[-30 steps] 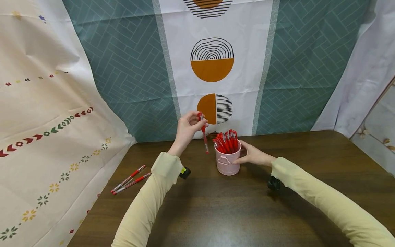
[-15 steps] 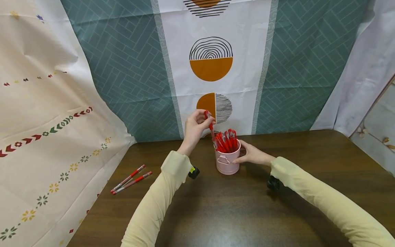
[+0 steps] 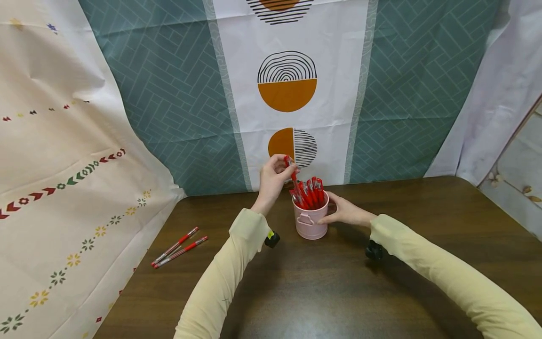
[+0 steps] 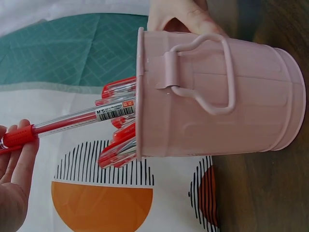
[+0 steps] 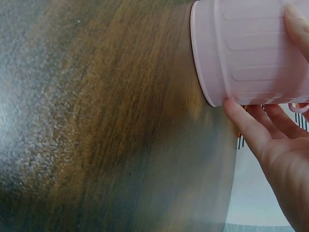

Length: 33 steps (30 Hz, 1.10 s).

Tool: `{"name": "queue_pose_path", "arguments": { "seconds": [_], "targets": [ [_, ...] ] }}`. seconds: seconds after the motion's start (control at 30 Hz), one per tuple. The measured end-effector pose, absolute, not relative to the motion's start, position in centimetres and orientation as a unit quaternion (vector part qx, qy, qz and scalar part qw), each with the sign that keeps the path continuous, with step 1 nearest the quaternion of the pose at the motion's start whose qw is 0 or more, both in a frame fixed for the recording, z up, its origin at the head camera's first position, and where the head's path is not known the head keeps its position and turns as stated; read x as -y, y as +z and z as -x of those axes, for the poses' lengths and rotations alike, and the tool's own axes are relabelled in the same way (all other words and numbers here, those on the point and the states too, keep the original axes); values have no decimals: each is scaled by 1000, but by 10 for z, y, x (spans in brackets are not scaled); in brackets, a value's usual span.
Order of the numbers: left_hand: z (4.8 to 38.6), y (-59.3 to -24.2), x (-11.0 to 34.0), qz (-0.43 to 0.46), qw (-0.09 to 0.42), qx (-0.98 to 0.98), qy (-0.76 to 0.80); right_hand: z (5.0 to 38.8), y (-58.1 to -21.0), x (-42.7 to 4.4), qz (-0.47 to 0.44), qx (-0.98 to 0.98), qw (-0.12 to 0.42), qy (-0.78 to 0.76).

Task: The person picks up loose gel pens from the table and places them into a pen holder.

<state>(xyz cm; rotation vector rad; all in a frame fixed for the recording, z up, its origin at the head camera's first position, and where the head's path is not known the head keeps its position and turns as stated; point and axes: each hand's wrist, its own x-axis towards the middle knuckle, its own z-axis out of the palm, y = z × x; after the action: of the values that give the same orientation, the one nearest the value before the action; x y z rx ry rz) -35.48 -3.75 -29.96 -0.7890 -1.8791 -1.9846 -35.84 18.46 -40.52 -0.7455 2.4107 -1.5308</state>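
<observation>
My left hand (image 3: 272, 181) pinches a red pen (image 4: 72, 120) by its upper end, above a pink bucket (image 3: 311, 225). The pen slants, and its lower end is at the bucket's mouth among several other red pens (image 3: 313, 190) standing inside. How deep that end reaches is hidden by the rim. My right hand (image 3: 345, 210) grips the bucket from the right side, with the thumb on the near wall and the fingers behind, as the right wrist view shows. The bucket stands upright on the wooden table (image 3: 305, 287), its small handle (image 4: 229, 77) hanging down.
Two more red pens (image 3: 182, 252) lie side by side on the left part of the table. A patterned cloth (image 3: 190, 117) hangs behind the table's back edge, and a cream cloth (image 3: 76, 141) hangs along the left.
My left hand has moved right and brought the pen over to the bucket, its lower end now down at the mouth. My right hand has kept its hold on the bucket.
</observation>
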Motion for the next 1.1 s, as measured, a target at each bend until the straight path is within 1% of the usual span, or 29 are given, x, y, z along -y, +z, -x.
{"name": "queue_pose_path", "arguments": {
  "seconds": [0.23,0.4,0.7,0.8,0.93,1.1],
  "targets": [
    [355,-307,35,272,140,664,-682,359,-406,-185,254,-809,95,-521],
    [340,-306,33,280,129,678,-667,358,-405,-184,257,-809,96,-520],
    [327,-309,28,280,146,704,-637,357,-406,-185,267,-805,88,-523],
    [325,-311,27,275,140,716,-626,356,-406,-185,272,-803,87,-523],
    [324,-316,25,273,137,725,-617,355,-405,-185,280,-800,86,-523],
    [339,-333,23,275,139,725,-616,356,-404,-184,273,-803,89,-522]
  ]
}}
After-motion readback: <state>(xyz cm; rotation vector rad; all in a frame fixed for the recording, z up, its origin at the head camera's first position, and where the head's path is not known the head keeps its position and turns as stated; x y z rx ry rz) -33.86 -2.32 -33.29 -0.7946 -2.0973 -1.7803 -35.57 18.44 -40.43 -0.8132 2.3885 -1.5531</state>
